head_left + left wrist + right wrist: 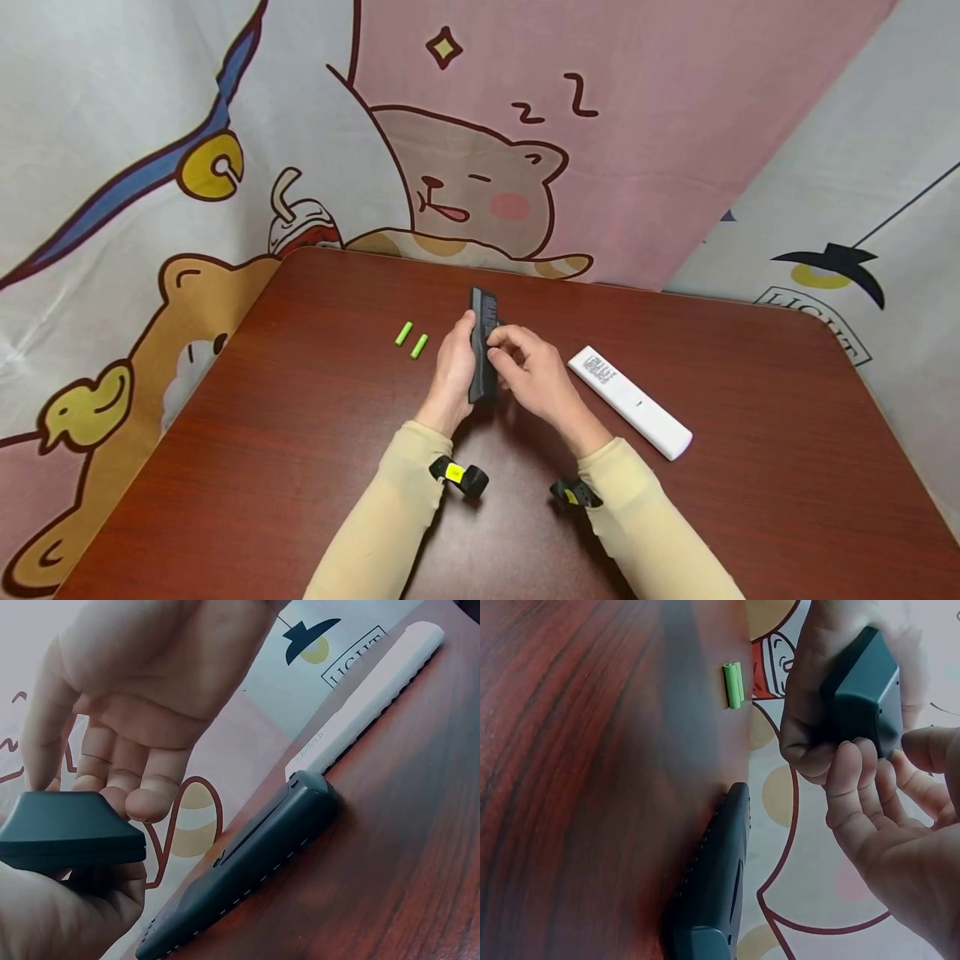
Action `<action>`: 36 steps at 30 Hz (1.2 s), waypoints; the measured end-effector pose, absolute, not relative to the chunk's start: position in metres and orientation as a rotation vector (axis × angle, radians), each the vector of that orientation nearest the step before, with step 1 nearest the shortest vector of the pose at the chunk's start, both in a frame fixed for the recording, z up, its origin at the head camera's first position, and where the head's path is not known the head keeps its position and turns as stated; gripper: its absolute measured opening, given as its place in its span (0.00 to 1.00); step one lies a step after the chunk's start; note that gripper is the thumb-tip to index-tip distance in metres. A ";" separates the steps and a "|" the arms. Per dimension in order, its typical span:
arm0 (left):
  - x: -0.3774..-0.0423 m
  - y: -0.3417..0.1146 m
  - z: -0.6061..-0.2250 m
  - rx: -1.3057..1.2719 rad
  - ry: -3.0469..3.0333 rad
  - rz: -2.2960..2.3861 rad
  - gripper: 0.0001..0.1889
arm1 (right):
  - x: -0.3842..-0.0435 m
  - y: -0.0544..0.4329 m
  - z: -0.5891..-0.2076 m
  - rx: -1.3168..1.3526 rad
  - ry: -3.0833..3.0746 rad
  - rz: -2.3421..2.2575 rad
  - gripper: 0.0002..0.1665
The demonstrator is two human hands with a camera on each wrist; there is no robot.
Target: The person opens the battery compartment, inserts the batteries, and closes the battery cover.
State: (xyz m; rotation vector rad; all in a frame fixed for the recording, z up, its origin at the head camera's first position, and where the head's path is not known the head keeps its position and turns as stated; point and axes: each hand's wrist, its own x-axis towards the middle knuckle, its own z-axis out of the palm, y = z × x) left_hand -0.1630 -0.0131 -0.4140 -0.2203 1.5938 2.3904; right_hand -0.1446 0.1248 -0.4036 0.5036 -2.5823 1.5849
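Observation:
My left hand (452, 360) grips a black remote control (481, 379), which stands tilted on its long edge with a row of button-like shapes toward its far end. My right hand (534, 368) bends its thumb and fingers in to the face of this remote. In the right wrist view its fingertips (846, 761) sit right at the edge of the black body; what lies between them is hidden. A second black remote control (240, 862) lies on the table below the hands, mostly covered by them in the head view.
Two green batteries (419, 347) lie side by side on the brown table (300, 433), left of the hands. A white remote control (637, 404) with a printed label lies to the right. A cartoon-print cloth (637, 100) hangs behind the table's far edge.

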 end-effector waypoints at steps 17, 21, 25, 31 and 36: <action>-0.166 -0.016 -0.413 -0.177 1.673 2.358 0.27 | -0.147 0.125 -0.403 0.475 -2.542 1.746 0.09; -0.167 -0.017 -0.413 -0.197 1.685 2.361 0.27 | -0.146 0.125 -0.402 0.465 -2.527 1.770 0.14; -0.169 -0.019 -0.412 -0.211 1.693 2.359 0.28 | -0.145 0.124 -0.402 0.463 -2.529 1.760 0.16; -0.169 -0.019 -0.412 -0.219 1.689 2.369 0.30 | -0.142 0.123 -0.403 0.400 -2.531 1.705 0.17; -0.170 -0.019 -0.413 -0.213 1.686 2.390 0.29 | -0.141 0.122 -0.403 0.383 -2.500 1.703 0.17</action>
